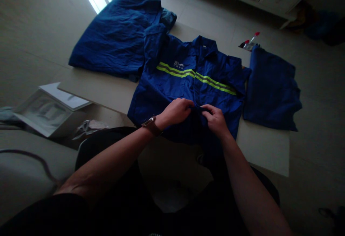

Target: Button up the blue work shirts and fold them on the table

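A blue work jacket (172, 82) with a yellow-and-grey reflective stripe across the chest lies front side up on a low table, collar away from me. My left hand (178, 111), with a watch on the wrist, pinches the front placket of the jacket below the stripe. Just to its right, my right hand (215, 118) grips the same front edge with thumb and fingers. A small gap of bunched cloth shows between both hands. Whatever fastening may be under the fingers is too dark and small to make out.
Folded blue garments lie left (115, 36) and right (272, 88) on the pale table (265, 144). Behind the right one are red-tipped items (253, 38). An open white box (48, 108) stands on the left. A white cabinet (279, 0) is at the back.
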